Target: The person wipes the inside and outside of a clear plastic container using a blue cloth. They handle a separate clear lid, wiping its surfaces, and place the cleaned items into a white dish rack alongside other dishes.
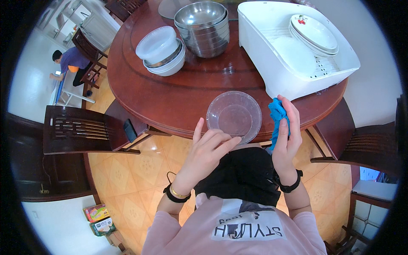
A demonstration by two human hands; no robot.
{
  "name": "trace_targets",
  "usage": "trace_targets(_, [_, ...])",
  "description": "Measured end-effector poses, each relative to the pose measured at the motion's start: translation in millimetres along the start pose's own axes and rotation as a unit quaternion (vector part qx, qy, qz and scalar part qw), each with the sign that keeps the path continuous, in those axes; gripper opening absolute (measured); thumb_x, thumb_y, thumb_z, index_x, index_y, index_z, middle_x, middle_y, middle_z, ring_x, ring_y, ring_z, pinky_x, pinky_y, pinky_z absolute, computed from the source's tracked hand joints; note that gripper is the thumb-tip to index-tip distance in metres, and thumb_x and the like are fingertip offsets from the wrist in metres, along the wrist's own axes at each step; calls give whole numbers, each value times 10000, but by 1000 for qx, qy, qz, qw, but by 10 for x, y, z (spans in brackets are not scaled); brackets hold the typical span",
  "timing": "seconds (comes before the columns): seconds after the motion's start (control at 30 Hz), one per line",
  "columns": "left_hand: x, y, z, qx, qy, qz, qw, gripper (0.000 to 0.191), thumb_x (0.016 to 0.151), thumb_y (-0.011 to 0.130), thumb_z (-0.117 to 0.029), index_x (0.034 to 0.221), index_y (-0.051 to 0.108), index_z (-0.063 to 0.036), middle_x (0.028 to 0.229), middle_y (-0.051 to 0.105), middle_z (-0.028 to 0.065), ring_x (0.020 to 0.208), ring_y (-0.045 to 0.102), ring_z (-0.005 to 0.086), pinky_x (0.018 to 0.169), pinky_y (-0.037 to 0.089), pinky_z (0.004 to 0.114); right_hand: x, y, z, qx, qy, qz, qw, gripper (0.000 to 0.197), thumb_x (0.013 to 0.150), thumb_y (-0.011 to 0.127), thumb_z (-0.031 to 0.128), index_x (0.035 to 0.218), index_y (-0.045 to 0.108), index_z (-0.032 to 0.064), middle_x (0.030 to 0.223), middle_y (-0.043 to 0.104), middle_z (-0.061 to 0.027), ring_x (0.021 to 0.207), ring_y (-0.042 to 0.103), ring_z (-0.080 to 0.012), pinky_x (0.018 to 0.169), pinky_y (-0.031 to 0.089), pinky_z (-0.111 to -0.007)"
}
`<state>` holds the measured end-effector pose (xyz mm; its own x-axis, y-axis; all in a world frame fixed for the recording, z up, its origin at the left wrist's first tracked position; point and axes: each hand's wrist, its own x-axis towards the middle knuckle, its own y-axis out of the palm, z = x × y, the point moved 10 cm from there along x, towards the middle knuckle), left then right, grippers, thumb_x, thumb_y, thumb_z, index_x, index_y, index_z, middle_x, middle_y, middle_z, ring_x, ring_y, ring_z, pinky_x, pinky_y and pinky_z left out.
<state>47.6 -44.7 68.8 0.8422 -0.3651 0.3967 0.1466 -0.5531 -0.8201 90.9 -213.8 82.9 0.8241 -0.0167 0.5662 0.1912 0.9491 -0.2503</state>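
A round clear plastic bowl (234,116) is at the near edge of the dark red wooden table (143,92), its opening facing up. My left hand (210,145) is at the bowl's near rim, thumb and fingertips on it, with one finger raised to the left. Part of that rim is hidden by the fingers. To the right of the bowl, my right hand (288,130) holds a crumpled blue cloth (276,110) between thumb and fingers, apart from the bowl.
A white plastic dish rack (264,63) holds stacked white plates (315,32). Left of it are stacked steel bowls (204,41) and a pile of plastic and metal bowls (159,47). Wooden chairs flank the table; a phone (130,130) lies on the left chair (114,124). A person (75,60) sits farther back.
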Motion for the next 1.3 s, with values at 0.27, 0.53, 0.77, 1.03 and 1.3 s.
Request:
trace_targets(0.27, [-21,-151,124,-44,-17,-109,993,1034,611,830,-403,1431,263,-130,1430,322,157,1323,325,334,1115,141,517,11,4,15,30,24,-13,999,355,951,359,46,1274,475,-45,1286,482,-179,1178,481,-278,992,377,-357])
trace_targets(0.53, [39,253,470,-152,-151,-39,976,1527,487,847,-516,1373,-306,-50,1490,140,250,1359,272,332,1124,190,430,-43,-10,-45,165,57,-61,983,295,937,430,41,1228,438,-9,1251,482,-187,1134,484,-250,973,386,-366])
trace_targets(0.77, [166,194,280,-209,-98,-107,967,1284,589,884,-255,1424,-69,-49,1385,292,204,1295,362,329,1072,300,461,-13,-104,85,94,17,-46,994,315,804,627,-40,1088,508,28,1162,511,-151,1058,521,-214,859,445,-320])
trace_targets(1.03, [58,-56,-45,-151,45,-230,960,1006,626,854,-183,1378,192,-99,1392,298,221,1247,396,400,1080,220,534,-17,278,559,-90,-88,115,985,411,664,692,-59,1060,603,4,1029,570,-131,877,616,-287,731,526,-340])
trace_targets(1.3, [10,171,2,-247,-46,-147,957,1014,579,878,-203,1359,238,-105,1365,356,228,1246,401,359,1074,234,520,24,400,454,-166,-65,143,974,293,708,599,21,995,581,-36,919,551,-125,781,599,-286,650,519,-347])
